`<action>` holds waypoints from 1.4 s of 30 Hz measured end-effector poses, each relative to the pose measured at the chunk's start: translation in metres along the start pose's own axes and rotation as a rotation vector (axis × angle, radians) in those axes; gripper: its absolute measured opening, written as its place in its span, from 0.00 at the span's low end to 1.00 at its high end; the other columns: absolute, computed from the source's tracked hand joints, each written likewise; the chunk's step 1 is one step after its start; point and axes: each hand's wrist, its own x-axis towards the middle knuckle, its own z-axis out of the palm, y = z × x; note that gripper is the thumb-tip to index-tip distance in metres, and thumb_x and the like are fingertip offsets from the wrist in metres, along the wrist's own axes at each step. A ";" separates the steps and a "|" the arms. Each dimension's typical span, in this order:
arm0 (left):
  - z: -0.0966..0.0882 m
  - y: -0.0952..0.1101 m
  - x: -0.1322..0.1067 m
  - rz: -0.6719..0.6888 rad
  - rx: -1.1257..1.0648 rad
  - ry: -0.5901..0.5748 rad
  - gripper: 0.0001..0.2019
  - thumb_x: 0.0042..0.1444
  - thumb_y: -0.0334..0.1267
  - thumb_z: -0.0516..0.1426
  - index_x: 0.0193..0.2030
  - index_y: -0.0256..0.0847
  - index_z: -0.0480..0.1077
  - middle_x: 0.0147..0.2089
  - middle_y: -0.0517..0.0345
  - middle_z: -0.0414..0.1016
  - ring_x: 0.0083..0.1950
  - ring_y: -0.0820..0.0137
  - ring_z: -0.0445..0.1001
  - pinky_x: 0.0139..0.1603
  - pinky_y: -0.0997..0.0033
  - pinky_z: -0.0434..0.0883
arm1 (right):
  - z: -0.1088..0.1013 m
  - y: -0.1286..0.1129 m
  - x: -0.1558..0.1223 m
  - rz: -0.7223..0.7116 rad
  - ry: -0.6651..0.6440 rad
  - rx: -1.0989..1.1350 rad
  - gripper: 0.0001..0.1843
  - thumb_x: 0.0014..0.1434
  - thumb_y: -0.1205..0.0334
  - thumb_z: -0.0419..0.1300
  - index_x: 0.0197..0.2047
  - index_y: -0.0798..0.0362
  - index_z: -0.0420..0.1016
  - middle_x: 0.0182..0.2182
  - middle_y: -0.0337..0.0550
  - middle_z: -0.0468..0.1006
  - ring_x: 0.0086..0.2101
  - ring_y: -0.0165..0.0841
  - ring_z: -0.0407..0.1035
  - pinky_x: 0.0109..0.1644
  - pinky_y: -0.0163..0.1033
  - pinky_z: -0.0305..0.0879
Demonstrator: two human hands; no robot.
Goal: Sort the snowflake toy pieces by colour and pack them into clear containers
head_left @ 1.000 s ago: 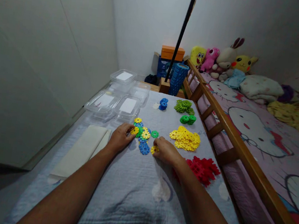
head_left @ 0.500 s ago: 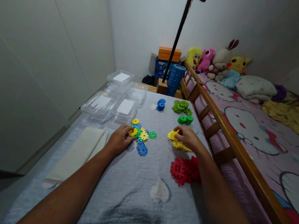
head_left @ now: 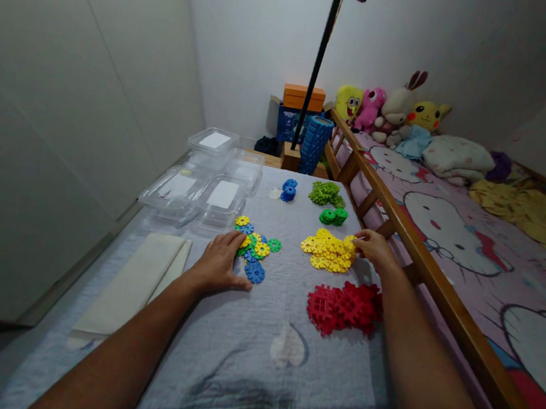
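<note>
On the cloth in front of me lies a mixed pile of yellow, green and blue notched plastic discs (head_left: 258, 248). My left hand (head_left: 217, 263) rests at its left edge, fingertips touching the discs and thumb spread away below. To the right is a heap of yellow notched discs (head_left: 330, 252). At that heap's right end my right hand (head_left: 374, 248) pinches a yellow disc (head_left: 349, 243) between thumb and fingers. Nearer me, below the yellow heap, are red square notched pieces (head_left: 340, 307).
Farther back lie blue discs (head_left: 289, 190), light green pieces (head_left: 325, 193) and green discs (head_left: 333, 216). Clear lidded boxes (head_left: 222, 196) stand at the left, with a folded cream cloth (head_left: 134, 287) nearer me. A wooden bed rail (head_left: 399, 238) borders the right side.
My right hand has moved right, from the yellow heap's left part to its right end. My left thumb has spread away from the fingers. The view has shifted slightly.
</note>
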 end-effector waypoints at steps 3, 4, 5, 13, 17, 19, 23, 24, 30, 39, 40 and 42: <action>0.001 0.004 -0.003 -0.008 0.036 -0.034 0.65 0.29 0.65 0.72 0.73 0.38 0.54 0.74 0.31 0.54 0.72 0.36 0.57 0.69 0.37 0.58 | 0.003 0.007 0.011 -0.024 0.033 0.008 0.06 0.48 0.72 0.61 0.30 0.53 0.69 0.19 0.33 0.70 0.21 0.28 0.66 0.25 0.31 0.60; 0.001 0.005 -0.004 -0.009 0.044 -0.038 0.66 0.29 0.64 0.72 0.74 0.39 0.53 0.75 0.31 0.53 0.72 0.36 0.56 0.69 0.37 0.58 | 0.004 0.010 0.015 -0.055 0.057 -0.009 0.06 0.48 0.71 0.61 0.30 0.53 0.69 0.20 0.33 0.70 0.22 0.28 0.66 0.26 0.31 0.60; 0.001 0.005 -0.004 -0.013 0.050 -0.040 0.67 0.29 0.64 0.73 0.74 0.39 0.52 0.75 0.31 0.52 0.72 0.35 0.56 0.69 0.36 0.58 | 0.006 0.012 0.020 -0.099 0.087 -0.043 0.05 0.48 0.71 0.60 0.29 0.53 0.69 0.21 0.33 0.71 0.23 0.28 0.65 0.27 0.31 0.60; 0.004 0.005 -0.003 -0.007 0.062 -0.010 0.62 0.34 0.63 0.71 0.74 0.42 0.54 0.75 0.33 0.53 0.72 0.36 0.56 0.67 0.37 0.59 | 0.023 0.012 0.037 -0.361 0.145 -0.542 0.04 0.50 0.70 0.60 0.26 0.52 0.73 0.27 0.39 0.77 0.30 0.31 0.67 0.36 0.34 0.59; 0.007 0.003 -0.002 0.010 0.048 0.046 0.57 0.37 0.61 0.71 0.73 0.42 0.56 0.73 0.35 0.57 0.70 0.38 0.59 0.66 0.39 0.61 | 0.029 0.011 0.031 -0.379 0.073 -0.659 0.06 0.52 0.71 0.61 0.27 0.53 0.77 0.30 0.42 0.81 0.34 0.32 0.71 0.38 0.33 0.60; 0.008 0.002 -0.002 0.017 0.040 0.068 0.55 0.38 0.61 0.70 0.72 0.43 0.58 0.73 0.36 0.59 0.69 0.39 0.61 0.66 0.40 0.61 | 0.028 0.011 0.029 -0.375 0.022 -0.663 0.08 0.53 0.71 0.59 0.28 0.52 0.79 0.30 0.42 0.82 0.35 0.32 0.72 0.38 0.33 0.60; 0.008 0.001 -0.001 0.016 0.030 0.090 0.52 0.41 0.62 0.69 0.71 0.43 0.60 0.72 0.38 0.60 0.68 0.41 0.62 0.65 0.42 0.62 | 0.019 0.006 0.025 -0.376 0.028 -0.597 0.11 0.54 0.70 0.57 0.29 0.52 0.81 0.32 0.43 0.83 0.36 0.34 0.74 0.41 0.34 0.63; 0.008 0.001 -0.001 0.017 0.027 0.093 0.51 0.42 0.61 0.69 0.70 0.43 0.60 0.72 0.38 0.61 0.68 0.41 0.62 0.66 0.43 0.62 | 0.016 0.003 0.023 -0.380 0.049 -0.565 0.11 0.54 0.70 0.57 0.30 0.52 0.82 0.33 0.44 0.83 0.36 0.35 0.74 0.41 0.35 0.63; 0.009 0.000 0.001 0.013 0.018 0.111 0.48 0.45 0.59 0.69 0.70 0.41 0.61 0.70 0.37 0.63 0.68 0.43 0.63 0.67 0.43 0.62 | 0.023 -0.035 -0.018 -0.465 0.039 -0.378 0.10 0.58 0.64 0.57 0.36 0.53 0.81 0.33 0.43 0.83 0.35 0.35 0.74 0.41 0.36 0.65; 0.009 -0.003 0.003 0.050 0.000 0.163 0.42 0.48 0.56 0.68 0.67 0.41 0.64 0.67 0.40 0.67 0.65 0.46 0.66 0.66 0.46 0.64 | 0.130 -0.057 -0.111 -0.618 -0.342 -0.456 0.10 0.61 0.64 0.61 0.46 0.53 0.79 0.44 0.48 0.81 0.45 0.36 0.72 0.51 0.38 0.64; 0.010 -0.004 0.003 0.055 0.001 0.165 0.42 0.49 0.56 0.68 0.67 0.40 0.64 0.67 0.39 0.66 0.65 0.46 0.66 0.66 0.46 0.63 | 0.141 -0.053 -0.115 -0.630 -0.341 -0.469 0.12 0.62 0.65 0.61 0.49 0.53 0.79 0.47 0.49 0.80 0.48 0.37 0.71 0.54 0.39 0.64; 0.012 -0.006 0.003 0.071 -0.001 0.171 0.42 0.49 0.57 0.68 0.67 0.38 0.64 0.67 0.37 0.66 0.66 0.46 0.65 0.67 0.46 0.63 | 0.158 -0.046 -0.119 -0.682 -0.326 -0.474 0.18 0.62 0.66 0.61 0.55 0.53 0.77 0.54 0.51 0.77 0.54 0.40 0.68 0.60 0.42 0.61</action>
